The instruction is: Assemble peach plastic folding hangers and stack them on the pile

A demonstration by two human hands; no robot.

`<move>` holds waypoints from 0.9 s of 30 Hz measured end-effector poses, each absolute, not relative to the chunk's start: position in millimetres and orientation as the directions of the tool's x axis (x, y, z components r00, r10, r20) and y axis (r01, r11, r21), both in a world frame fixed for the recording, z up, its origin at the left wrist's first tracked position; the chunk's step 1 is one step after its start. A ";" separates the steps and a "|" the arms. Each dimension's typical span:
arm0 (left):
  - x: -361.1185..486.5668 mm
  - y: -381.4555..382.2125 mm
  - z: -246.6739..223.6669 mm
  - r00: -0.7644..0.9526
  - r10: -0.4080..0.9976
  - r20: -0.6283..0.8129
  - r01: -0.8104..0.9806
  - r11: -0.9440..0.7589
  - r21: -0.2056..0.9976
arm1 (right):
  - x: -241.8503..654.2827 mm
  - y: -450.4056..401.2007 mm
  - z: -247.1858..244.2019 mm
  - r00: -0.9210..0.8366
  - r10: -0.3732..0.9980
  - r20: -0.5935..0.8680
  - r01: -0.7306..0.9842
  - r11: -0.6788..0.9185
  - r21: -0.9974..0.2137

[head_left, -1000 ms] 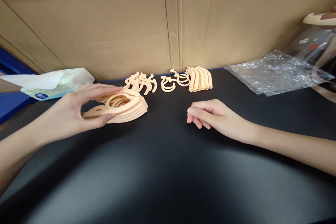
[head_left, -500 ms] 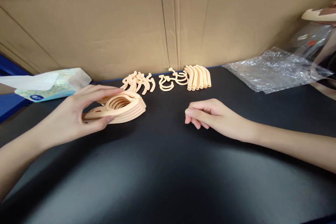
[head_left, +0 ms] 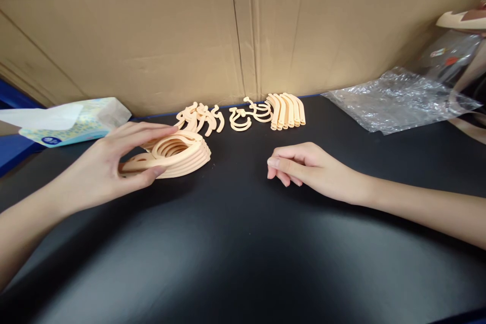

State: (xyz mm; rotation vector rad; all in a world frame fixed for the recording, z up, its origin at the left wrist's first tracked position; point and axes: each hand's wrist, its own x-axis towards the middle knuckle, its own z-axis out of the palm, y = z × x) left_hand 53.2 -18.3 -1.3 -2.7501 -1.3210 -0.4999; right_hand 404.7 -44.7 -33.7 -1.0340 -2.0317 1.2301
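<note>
My left hand [head_left: 108,164] is wrapped round the left end of a stack of folded beige plastic hangers [head_left: 190,159], thumb on the near side and fingers over the far side. The stack lies on the black table, its curved loops one above another; my palm and fingers hide its left part. On the right, my right hand [head_left: 299,164] hovers or rests over the table, fingers loosely curled in and the thumb laid against the index finger. Nothing shows in it. Loose curved hanger pieces [head_left: 201,119], thin hooks [head_left: 241,121] and a row of hanger arms [head_left: 286,111] lie further back.
A tissue pack [head_left: 76,121] with a tissue pulled out lies at the back left. At the back right is a crumpled clear plastic bag [head_left: 391,101], with more wrapped items beside it. A cardboard wall [head_left: 152,25] stands along the rear edge of the black table [head_left: 243,253].
</note>
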 end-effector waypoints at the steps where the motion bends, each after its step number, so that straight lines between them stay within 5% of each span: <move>1: 52.9 -18.1 -1.3 0.587 0.753 0.299 0.767 -0.635 0.093 | 404.6 -44.4 -33.9 -0.557 0.829 0.058 0.332 0.285 -0.899; 15: 46.8 -15.5 2.6 0.591 0.772 0.235 0.783 -0.619 0.064 | 404.6 -43.8 -33.7 -0.560 0.827 0.053 0.348 0.293 -0.891; 27: 19.4 -10.5 17.4 0.216 0.973 0.085 0.959 -0.228 0.166 | 406.5 -45.4 -33.5 -0.567 0.823 0.049 0.356 0.298 -0.886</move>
